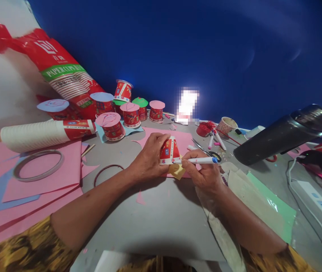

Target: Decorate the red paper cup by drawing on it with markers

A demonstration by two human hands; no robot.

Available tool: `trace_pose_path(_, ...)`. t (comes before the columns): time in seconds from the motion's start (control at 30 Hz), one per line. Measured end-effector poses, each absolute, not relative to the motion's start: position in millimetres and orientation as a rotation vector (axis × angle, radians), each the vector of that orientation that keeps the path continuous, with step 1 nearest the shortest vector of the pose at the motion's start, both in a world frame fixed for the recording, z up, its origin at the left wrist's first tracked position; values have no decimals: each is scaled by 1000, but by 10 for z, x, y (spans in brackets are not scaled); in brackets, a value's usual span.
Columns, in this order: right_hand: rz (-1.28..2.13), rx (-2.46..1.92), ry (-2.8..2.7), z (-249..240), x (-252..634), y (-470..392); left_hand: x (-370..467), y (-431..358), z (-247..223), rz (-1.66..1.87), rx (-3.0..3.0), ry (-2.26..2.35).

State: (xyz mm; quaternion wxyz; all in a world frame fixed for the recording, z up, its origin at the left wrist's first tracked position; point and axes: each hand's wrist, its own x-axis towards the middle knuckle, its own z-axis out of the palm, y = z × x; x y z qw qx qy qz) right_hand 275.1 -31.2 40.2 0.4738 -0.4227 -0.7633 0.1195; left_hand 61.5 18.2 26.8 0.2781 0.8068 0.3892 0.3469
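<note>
My left hand [153, 155] is wrapped round a red and white paper cup [170, 151], which is upside down with its wide rim low. In my right hand [203, 170] is a white marker [199, 161] with a blue end on the right. The marker's other end points left at the cup's lower rim and seems to touch it. Below the cup lie a small yellow paper piece [177, 172] and a pink sheet [149, 133]. Scissors [215, 155] lie just behind my right hand.
Several red cups with round paper tops [111, 124] stand at the back left, near a stack of cups [36, 136] and a tape roll [39, 165]. On the right are a black bottle [276, 136], loose markers [219, 139] and a power strip [319, 204].
</note>
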Motion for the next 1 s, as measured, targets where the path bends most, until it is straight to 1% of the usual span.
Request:
trace_pose_path(0.33, 303, -995, -1856, 377, 2743, -313, 634, 178, 293, 921, 2164, 1065)
trace_pose_path(0.6, 281, -1084, -1788, 408, 2783, -325, 618, 188, 271, 931, 2167, 1044)
trace_pose_path(1.0, 297, -1058, -1835, 398, 2749, -311, 620, 191, 273, 943, 2189, 1055)
